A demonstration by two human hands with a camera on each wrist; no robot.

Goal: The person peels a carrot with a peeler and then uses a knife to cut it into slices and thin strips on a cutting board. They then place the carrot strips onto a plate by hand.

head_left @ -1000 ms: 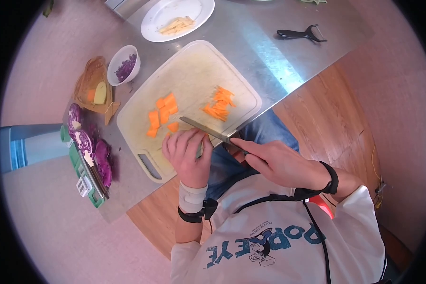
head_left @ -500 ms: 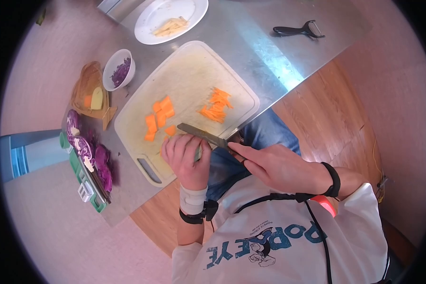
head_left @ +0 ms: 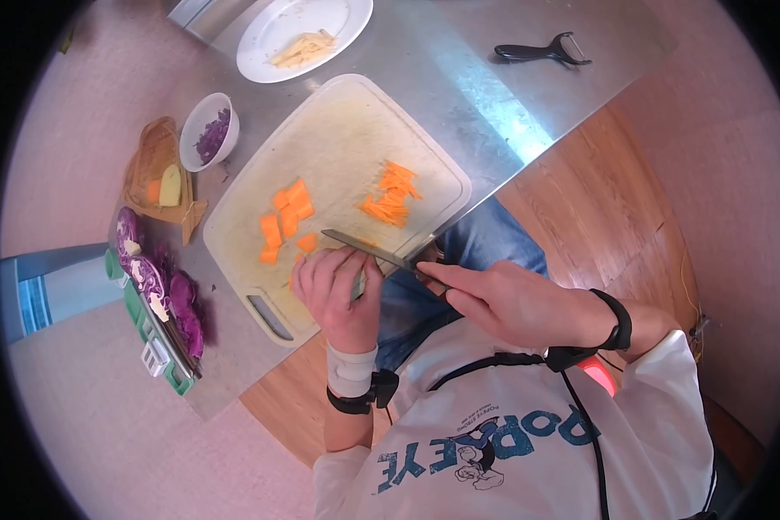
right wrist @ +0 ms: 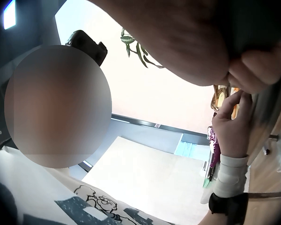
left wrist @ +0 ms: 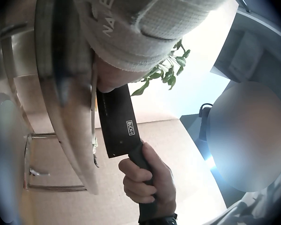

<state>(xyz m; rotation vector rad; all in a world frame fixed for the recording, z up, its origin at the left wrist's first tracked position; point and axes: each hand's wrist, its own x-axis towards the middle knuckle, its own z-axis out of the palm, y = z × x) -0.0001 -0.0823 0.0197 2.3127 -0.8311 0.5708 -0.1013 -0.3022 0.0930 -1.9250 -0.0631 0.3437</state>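
Near the board's lower edge in the head view, the left hand (head_left: 342,295) curls its fingers down over a carrot piece, mostly hidden beneath them. Gripped by its handle, the knife (head_left: 364,246) is in the right hand (head_left: 520,305), its blade lying against the left fingertips. The left wrist view shows the broad dark blade (left wrist: 118,119) and the right hand's fingers (left wrist: 139,180) wrapped round the handle. On the cutting board (head_left: 338,113) lie flat carrot pieces (head_left: 291,206) left of centre and carrot strips (head_left: 392,198) on the right.
A plate of pale strips (head_left: 342,16), a bowl of shredded purple cabbage (head_left: 227,106) and a basket (head_left: 147,143) stand beyond the board. Cabbage pieces (head_left: 182,303) and a green-framed tool (head_left: 135,305) lie at left; a peeler (head_left: 520,54) lies upper right.
The head view has shifted slightly, moving the board and dishes a little left in it. The blade has tilted between frames beside the left fingers; both hands keep their grips.
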